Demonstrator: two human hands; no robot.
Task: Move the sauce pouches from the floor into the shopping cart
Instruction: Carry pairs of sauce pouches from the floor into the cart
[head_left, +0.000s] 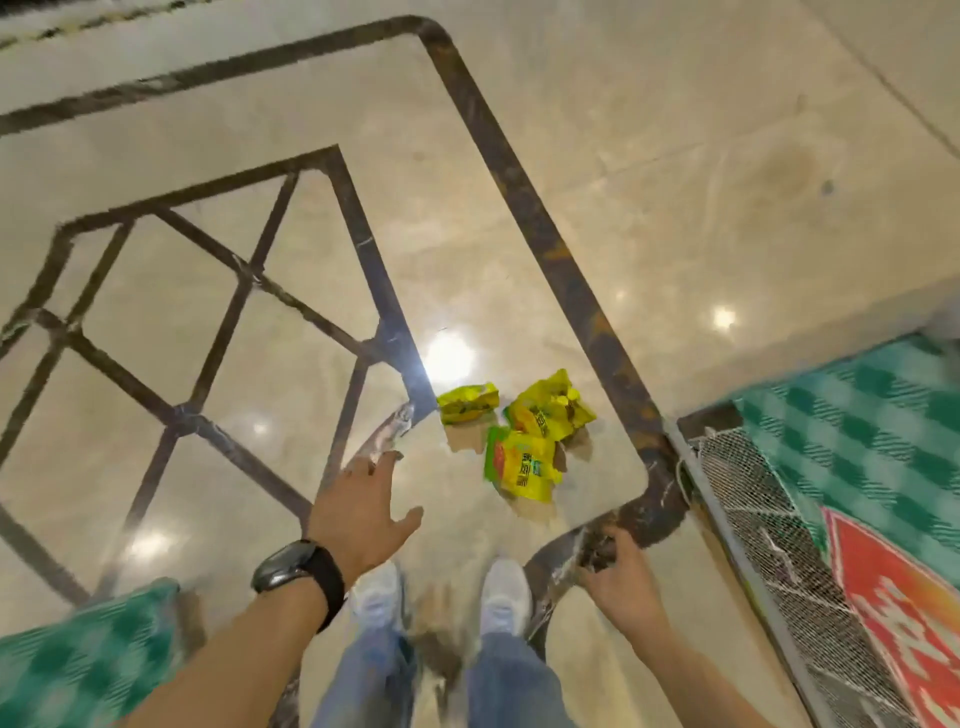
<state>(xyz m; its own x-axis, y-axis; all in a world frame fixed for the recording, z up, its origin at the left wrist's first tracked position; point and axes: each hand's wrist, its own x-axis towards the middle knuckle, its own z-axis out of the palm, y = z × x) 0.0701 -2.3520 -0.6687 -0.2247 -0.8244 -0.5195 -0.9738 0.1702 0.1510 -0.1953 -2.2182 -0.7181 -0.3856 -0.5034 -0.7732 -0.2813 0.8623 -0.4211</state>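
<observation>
Currently | three sauce pouches (524, 436) on floor (727, 182), none loaded | left hand (358, 514): grip wide, empty, near pouches | right hand (618, 577): grip holding rail of shopping cart (511, 171)

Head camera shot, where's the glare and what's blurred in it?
In the head view, bright reflections glare off the glossy floor, strongest just beyond the sauce pouches. Motion blur smears the left hand at its fingertips, the shoes and the jeans. The metal frame that the right hand grips looks soft-edged, and the pouches' print is only partly legible.
</observation>
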